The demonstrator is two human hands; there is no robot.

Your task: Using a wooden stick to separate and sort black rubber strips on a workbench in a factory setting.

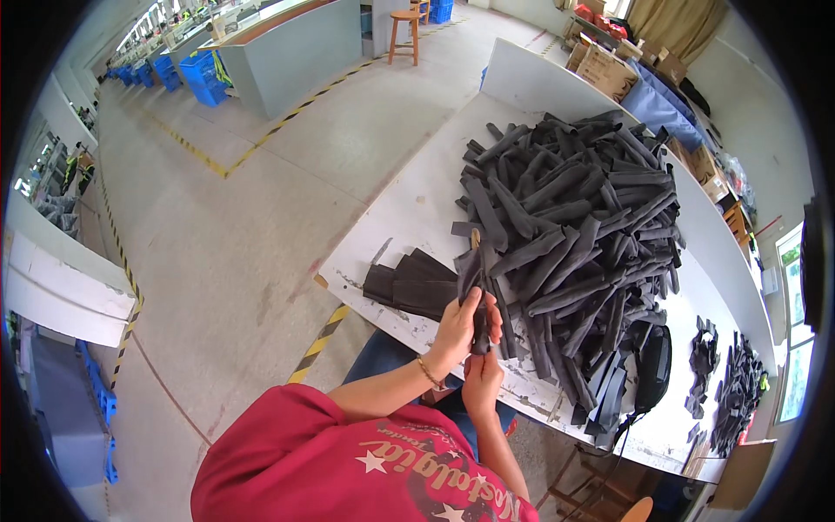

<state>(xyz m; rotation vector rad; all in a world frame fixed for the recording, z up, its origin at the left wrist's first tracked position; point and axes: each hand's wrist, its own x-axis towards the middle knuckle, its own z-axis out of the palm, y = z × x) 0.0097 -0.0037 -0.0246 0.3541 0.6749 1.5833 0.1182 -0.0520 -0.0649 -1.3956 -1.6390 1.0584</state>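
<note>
A dark grey fabric sleeve (470, 271) stands roughly upright in front of me, at the near edge of the white table. The tip of a slim wooden-coloured stick (475, 237) shows at its top; how it is held up is hidden. My left hand (461, 329) is closed around the sleeve's middle. Just below, my right hand (484, 380) pinches its lower end. A flat stack of dark fabric pieces (417, 283) lies left of my hands. A large heap of dark fabric tubes (574, 209) covers the table beyond and to the right.
The white table (417, 196) has a raised panel (722, 226) along its far right side. A black bag-like object (652, 370) with a cord and smaller dark piles (739, 396) lie rightward. A wooden stool (404, 36) and blue crates (204, 78) stand across the floor.
</note>
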